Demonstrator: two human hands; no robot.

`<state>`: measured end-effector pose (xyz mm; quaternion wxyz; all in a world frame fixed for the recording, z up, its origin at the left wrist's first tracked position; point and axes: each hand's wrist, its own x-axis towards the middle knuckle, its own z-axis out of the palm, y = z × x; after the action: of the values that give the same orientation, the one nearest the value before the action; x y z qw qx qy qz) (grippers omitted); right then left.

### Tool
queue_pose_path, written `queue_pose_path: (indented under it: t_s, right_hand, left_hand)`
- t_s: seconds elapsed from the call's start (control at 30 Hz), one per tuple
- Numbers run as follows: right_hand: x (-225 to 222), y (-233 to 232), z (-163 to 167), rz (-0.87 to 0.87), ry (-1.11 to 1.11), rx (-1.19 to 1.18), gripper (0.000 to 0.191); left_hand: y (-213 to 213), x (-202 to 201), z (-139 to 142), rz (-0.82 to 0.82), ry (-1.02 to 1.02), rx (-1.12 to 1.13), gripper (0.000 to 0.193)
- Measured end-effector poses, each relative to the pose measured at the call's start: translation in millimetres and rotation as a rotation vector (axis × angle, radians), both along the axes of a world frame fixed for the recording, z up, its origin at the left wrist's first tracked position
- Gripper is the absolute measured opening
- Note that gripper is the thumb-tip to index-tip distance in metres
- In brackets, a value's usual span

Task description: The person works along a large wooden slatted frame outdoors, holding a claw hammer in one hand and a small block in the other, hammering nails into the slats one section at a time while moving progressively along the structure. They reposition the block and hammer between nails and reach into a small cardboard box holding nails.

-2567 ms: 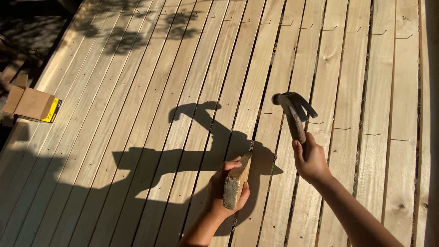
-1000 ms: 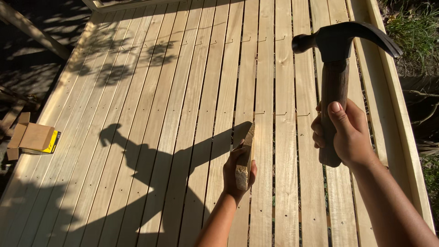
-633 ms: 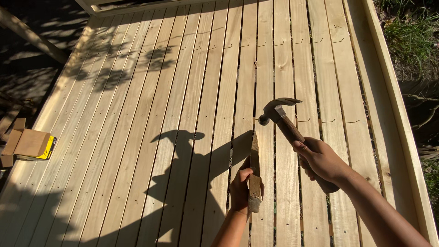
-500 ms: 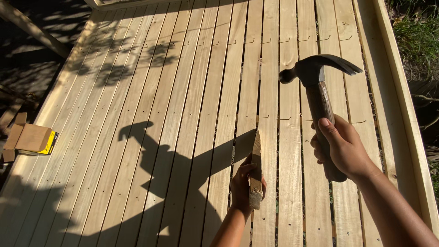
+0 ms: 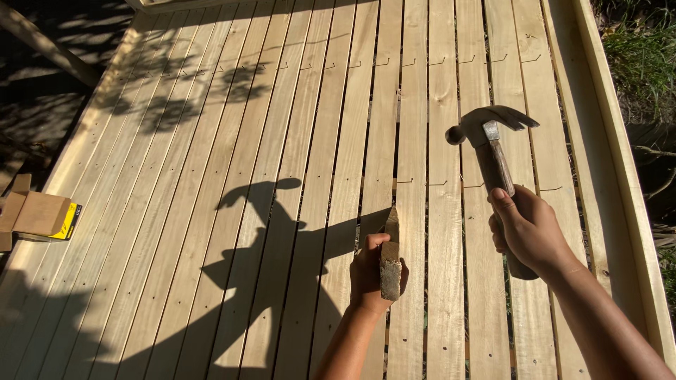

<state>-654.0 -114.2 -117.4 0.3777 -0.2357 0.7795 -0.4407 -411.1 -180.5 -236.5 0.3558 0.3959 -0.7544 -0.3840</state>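
The right hand (image 5: 529, 232) wraps its grip tight around the wooden handle of a claw hammer (image 5: 493, 151), raised above the timber deck (image 5: 282, 176) with its head up and left of the hand. The left hand (image 5: 372, 271) pinches a small wooden wedge (image 5: 390, 260), standing on edge in a gap between 2 pale boards. A cardboard box (image 5: 41, 214) lies well apart at the deck's left edge.
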Motion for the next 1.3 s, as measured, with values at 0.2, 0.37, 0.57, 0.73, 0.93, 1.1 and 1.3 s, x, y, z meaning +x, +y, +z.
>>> queue_pose_path:
  t_s: [0.2, 0.37, 0.57, 0.73, 0.93, 1.1, 1.3]
  right_hand:
    - [-11.2, -3.2, 1.7, 0.031, 0.250, -0.660, 0.042]
    - [28.2, -20.5, -75.0, 0.218, 0.453, -0.140, 0.041]
    - [12.9, -44.3, -62.6, 0.202, 0.372, 0.228, 0.049]
    - [2.2, -23.4, -45.9, 0.133, 0.440, -0.565, 0.046]
    - [24.4, -27.2, -111.3, 0.400, 0.552, 0.329, 0.042]
    - [8.5, -32.3, -114.7, 0.143, -0.095, 0.298, 0.045]
    - [-12.0, 31.8, -87.2, -0.128, -0.393, 0.140, 0.038]
  left_hand:
    - [-13.1, -6.7, 26.5, 0.001, -0.093, 0.059, 0.044]
    - [-13.0, -9.1, 26.9, 0.002, 0.014, -0.028, 0.049]
    - [-10.8, -5.7, 24.1, -0.017, 0.022, -0.052, 0.051]
    - [-11.3, -4.0, 21.7, -0.036, -0.058, 0.075, 0.048]
    - [-13.7, -5.6, 20.0, -0.036, 0.056, 0.022, 0.050]
    - [-16.5, -6.7, 24.6, -0.019, 0.009, 0.043, 0.052]
    - [13.9, 6.0, 25.7, -0.010, 0.149, -0.135, 0.050]
